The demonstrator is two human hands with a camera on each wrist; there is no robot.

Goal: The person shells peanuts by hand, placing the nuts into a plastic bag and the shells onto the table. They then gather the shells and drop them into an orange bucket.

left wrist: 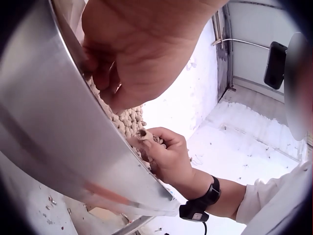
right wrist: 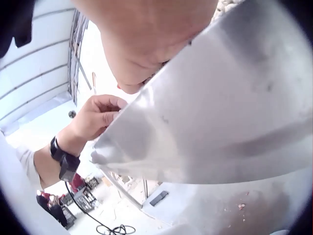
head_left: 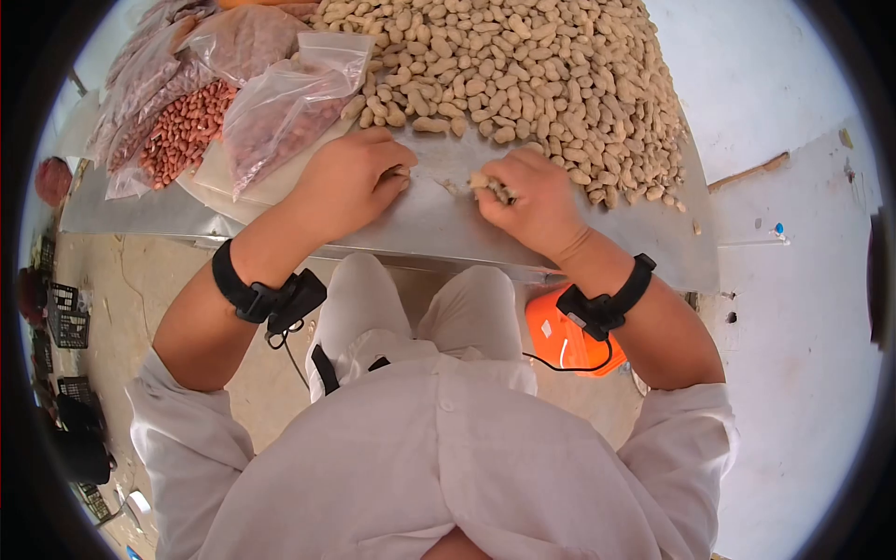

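Over the near edge of the metal table (head_left: 431, 213), my left hand (head_left: 350, 182) has its fingers curled and pinches a small pale peanut (head_left: 401, 172) between thumb and fingertips. Opposite it, a short gap away, my right hand (head_left: 537, 201) grips several peanut shells (head_left: 504, 194) in its curled fingers. In the left wrist view, a broken-open shell (left wrist: 143, 133) sticks out at the right thumb and fingertip. A large heap of unshelled peanuts (head_left: 523, 70) lies just beyond both hands. The right wrist view shows the left fingertips close together at the table edge.
Clear plastic bags (head_left: 289, 117) lie at the left of the table, beside loose red peanut kernels (head_left: 187, 131). Below the table on the right stands an orange container (head_left: 560, 336). Black crates (head_left: 70, 317) are on the floor at far left; a white wall (head_left: 803, 280) is at right.
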